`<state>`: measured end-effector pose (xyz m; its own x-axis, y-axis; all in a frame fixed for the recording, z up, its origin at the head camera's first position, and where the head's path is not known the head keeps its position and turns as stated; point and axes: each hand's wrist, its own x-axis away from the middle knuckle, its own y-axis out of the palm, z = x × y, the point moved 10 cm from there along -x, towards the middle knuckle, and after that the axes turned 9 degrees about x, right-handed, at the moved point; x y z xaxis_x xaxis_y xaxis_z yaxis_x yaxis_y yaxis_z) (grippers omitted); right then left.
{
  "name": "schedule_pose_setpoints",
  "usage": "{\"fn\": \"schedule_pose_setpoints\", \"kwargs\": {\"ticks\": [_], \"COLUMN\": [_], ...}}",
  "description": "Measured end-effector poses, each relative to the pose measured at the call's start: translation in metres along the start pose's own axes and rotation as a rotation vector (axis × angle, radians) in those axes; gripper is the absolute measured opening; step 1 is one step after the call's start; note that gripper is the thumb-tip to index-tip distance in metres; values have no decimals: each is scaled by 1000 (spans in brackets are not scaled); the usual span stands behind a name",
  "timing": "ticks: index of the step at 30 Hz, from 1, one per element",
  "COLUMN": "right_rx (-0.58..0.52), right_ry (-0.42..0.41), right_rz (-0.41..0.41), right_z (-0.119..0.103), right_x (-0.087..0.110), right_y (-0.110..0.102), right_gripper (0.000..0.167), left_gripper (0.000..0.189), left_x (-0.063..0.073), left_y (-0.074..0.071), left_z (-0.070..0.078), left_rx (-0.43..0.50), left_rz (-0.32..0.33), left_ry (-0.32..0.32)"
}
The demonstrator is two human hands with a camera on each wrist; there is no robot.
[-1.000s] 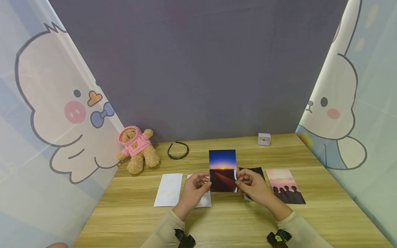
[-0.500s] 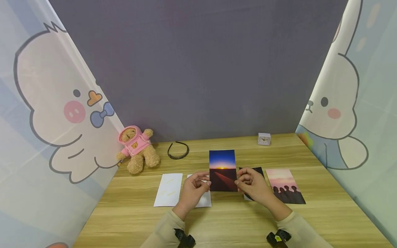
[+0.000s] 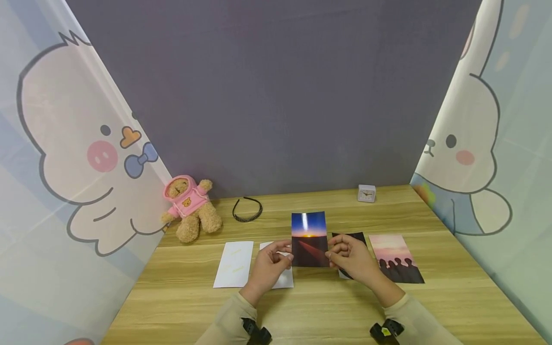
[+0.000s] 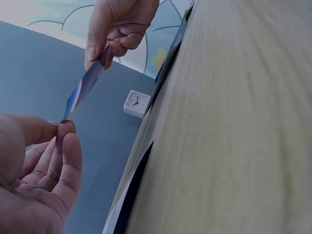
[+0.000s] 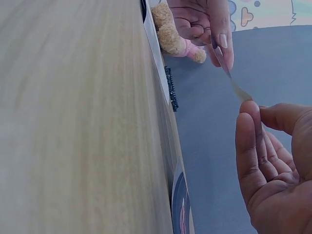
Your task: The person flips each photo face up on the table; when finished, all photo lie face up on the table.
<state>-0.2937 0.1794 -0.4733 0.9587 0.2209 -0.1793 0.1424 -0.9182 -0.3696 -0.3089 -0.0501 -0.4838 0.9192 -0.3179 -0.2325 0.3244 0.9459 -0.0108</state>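
A glossy sunset photo (image 3: 308, 249), with a blue sky above a dark road, is held up off the table between both hands. My left hand (image 3: 267, 266) pinches its left edge between thumb and index finger. At the opposite edge, my right hand (image 3: 355, 258) pinches it the same way. Both wrist views show the photo (image 4: 87, 85) nearly edge-on, apart from the tabletop. Behind the left hand lies a white sheet (image 3: 284, 280), partly covered. The right hand hides much of a dark photo (image 3: 359, 237) on the table.
Left on the table is another white sheet (image 3: 234, 264) with faint yellow marks. A pink-sky photo with silhouettes (image 3: 396, 258) lies at the right. Farther back are a teddy bear (image 3: 189, 206) in a pink hoodie, a black headband (image 3: 247, 219) and a small white clock (image 3: 366, 194).
The photo has tilted, its top edge sitting slightly lower, and a bright glare now shows on its blue sky. Both hands keep their hold at almost the same place.
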Motion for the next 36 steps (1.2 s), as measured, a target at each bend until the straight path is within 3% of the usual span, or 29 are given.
{"fn": "schedule_pose_setpoints", "kwargs": {"ticks": [8, 18, 29, 36], "right_rx": [5, 55, 112, 129], "right_ry": [36, 93, 90, 86], "right_rz": [-10, -40, -61, -65], "right_z": [3, 10, 15, 16], "right_x": [0, 3, 3, 2], "right_y": [1, 4, 6, 7], "right_gripper": [33, 35, 34, 36], "left_gripper": [40, 39, 42, 52], "left_x": [0, 2, 3, 5], "left_y": [0, 5, 9, 13], "left_z": [-4, -11, -20, -25], "left_rx": [-15, -26, -79, -33], "left_rz": [1, -56, -94, -128], "left_ry": [-36, -96, -162, -196]}}
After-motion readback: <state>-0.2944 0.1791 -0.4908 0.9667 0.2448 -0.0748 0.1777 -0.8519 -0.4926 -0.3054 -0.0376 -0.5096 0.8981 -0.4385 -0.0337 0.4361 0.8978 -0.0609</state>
